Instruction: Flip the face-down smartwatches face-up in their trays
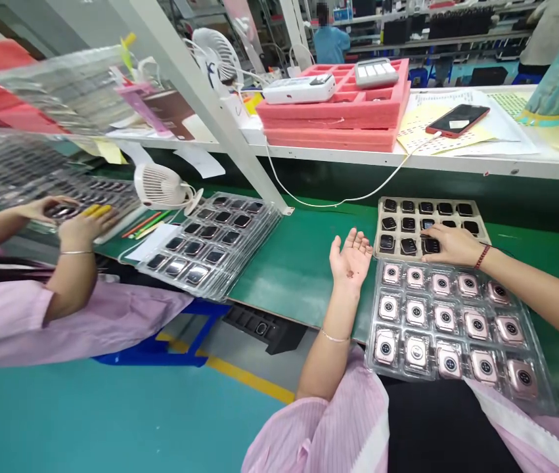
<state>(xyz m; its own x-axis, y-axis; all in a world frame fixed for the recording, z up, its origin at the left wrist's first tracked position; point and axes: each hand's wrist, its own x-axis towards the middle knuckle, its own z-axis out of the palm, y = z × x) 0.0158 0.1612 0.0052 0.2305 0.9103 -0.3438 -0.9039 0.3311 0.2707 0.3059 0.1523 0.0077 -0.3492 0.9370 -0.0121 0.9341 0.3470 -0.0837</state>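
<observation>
My left hand (pixel 351 259) is held palm up above the green bench, its fingers stretched out and nothing in it. Over the beige tray (pixel 481 226) of black smartwatch faces, my right hand (pixel 451 244) reaches in from the right. Its thumb and fingers close around a black smartwatch (pixel 430 246) in the front row; whether it is lifted is not visible. Nearer to me lies a clear plastic tray (pixel 427 328) with rows of pink watch cases, their round sensor backs facing up.
A co-worker's hands (pixel 85 223) work at the left, beside a stack of clear trays (pixel 254 253) holding watch faces. A small white fan (pixel 161 186) stands there. Along the back runs a shelf (pixel 456 161) with red foam trays (pixel 333 118), a phone (pixel 458 121) and a hanging cable (pixel 343 202).
</observation>
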